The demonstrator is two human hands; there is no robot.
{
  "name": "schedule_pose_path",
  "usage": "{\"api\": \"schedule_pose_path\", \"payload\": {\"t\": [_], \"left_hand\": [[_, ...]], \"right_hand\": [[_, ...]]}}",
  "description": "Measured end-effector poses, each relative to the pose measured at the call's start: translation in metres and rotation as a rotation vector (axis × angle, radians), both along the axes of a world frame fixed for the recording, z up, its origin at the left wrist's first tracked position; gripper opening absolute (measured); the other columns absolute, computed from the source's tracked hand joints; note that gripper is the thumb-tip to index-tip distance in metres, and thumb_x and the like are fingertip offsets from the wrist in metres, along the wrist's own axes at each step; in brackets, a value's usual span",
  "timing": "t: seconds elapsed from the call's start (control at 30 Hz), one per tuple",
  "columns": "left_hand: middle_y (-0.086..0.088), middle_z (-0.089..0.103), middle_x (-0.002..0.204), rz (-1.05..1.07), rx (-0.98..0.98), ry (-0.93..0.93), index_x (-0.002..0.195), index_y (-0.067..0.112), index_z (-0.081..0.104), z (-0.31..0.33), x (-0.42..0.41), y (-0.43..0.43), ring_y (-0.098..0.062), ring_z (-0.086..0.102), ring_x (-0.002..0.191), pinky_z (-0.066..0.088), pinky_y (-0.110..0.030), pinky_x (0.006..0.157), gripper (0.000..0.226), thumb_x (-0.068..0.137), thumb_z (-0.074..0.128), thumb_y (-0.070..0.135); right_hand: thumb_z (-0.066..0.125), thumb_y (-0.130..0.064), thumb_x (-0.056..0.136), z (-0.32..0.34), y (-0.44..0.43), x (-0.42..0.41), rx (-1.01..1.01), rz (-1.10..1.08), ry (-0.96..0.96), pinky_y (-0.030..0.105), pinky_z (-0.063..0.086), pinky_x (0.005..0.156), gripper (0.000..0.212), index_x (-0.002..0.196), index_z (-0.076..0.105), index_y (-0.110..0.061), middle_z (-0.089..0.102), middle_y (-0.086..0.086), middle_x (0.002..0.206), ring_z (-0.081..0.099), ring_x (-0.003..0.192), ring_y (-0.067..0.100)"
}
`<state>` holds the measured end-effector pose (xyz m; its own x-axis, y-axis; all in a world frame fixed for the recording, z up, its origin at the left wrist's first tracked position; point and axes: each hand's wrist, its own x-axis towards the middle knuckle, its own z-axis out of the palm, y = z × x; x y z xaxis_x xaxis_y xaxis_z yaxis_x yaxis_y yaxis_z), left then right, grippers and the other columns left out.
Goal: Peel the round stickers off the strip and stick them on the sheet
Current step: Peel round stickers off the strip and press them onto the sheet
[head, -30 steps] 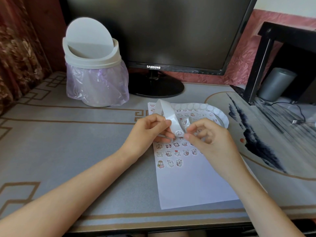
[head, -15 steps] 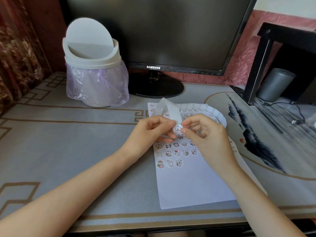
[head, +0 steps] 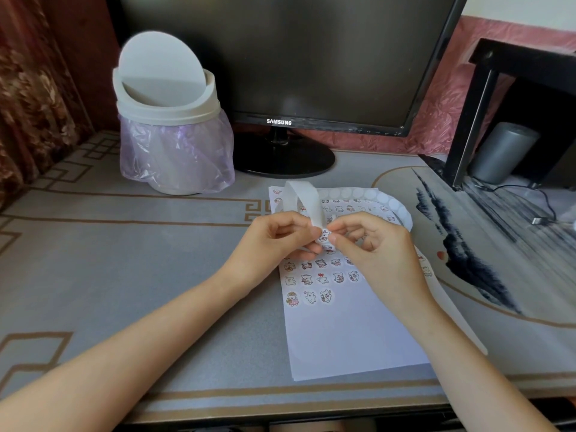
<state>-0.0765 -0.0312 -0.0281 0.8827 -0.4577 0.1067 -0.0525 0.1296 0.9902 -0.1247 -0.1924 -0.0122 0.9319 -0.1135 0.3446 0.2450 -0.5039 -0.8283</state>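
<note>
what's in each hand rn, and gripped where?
Left hand pinches the sticker strip near its lower end. Right hand fingertips grip the edge of a round sticker on that end.

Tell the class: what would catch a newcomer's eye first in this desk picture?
First, the two hands meeting mid-desk: the left hand and right hand pinch a white sticker strip over a small cartoon sticker. Beneath them lies a white sheet, its upper part filled with rows of stickers. Behind, a dark monitor looms at the back, with a white swing-lid bin to its left.
</note>
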Motion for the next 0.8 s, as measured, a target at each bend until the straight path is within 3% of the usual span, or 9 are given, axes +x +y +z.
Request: {"api": "schedule_pose_path", "payload": {"t": [0.17,0.5,0.67,0.8], "left_hand": [[-0.017,0.07,0.082,0.001,0.011,0.006,0.093,-0.005,0.066,0.001,-0.001,0.0,-0.015,0.07,0.075,0.055,-0.02,0.07,0.012,0.087,0.06,0.005],[-0.014,0.072,0.074,0.034,0.011,0.069,0.09,-0.004,0.065,0.003,-0.002,-0.001,-0.016,0.071,0.07,0.055,-0.02,0.063,0.013,0.088,0.06,0.007],[-0.018,0.071,0.078,0.057,0.01,0.081,0.091,-0.007,0.064,0.005,-0.002,-0.001,-0.016,0.07,0.069,0.055,-0.02,0.061,0.015,0.088,0.06,0.006],[-0.024,0.07,0.082,0.072,0.016,0.085,0.094,-0.01,0.062,0.005,-0.002,-0.001,-0.018,0.071,0.07,0.056,-0.02,0.061,0.018,0.089,0.059,0.008]], "right_hand": [[0.07,-0.009,0.08,0.0,0.0,0.001,-0.009,-0.003,0.01,0.036,0.052,0.067,0.02,0.079,0.067,-0.028,0.067,-0.016,0.077,0.058,0.066,0.007],[0.07,-0.009,0.08,0.0,-0.002,-0.002,-0.146,0.0,-0.019,0.008,0.036,0.057,0.012,0.08,0.066,-0.02,0.059,-0.018,0.072,0.051,0.06,0.001],[0.07,-0.011,0.081,0.001,-0.002,-0.007,-0.253,0.03,-0.073,0.009,0.034,0.063,0.012,0.08,0.065,-0.021,0.055,-0.012,0.087,0.051,0.076,0.012],[0.069,-0.007,0.081,0.007,0.0,-0.013,-0.185,0.075,-0.052,0.011,0.034,0.061,0.014,0.08,0.065,-0.02,0.056,-0.015,0.082,0.05,0.067,0.005]]}}
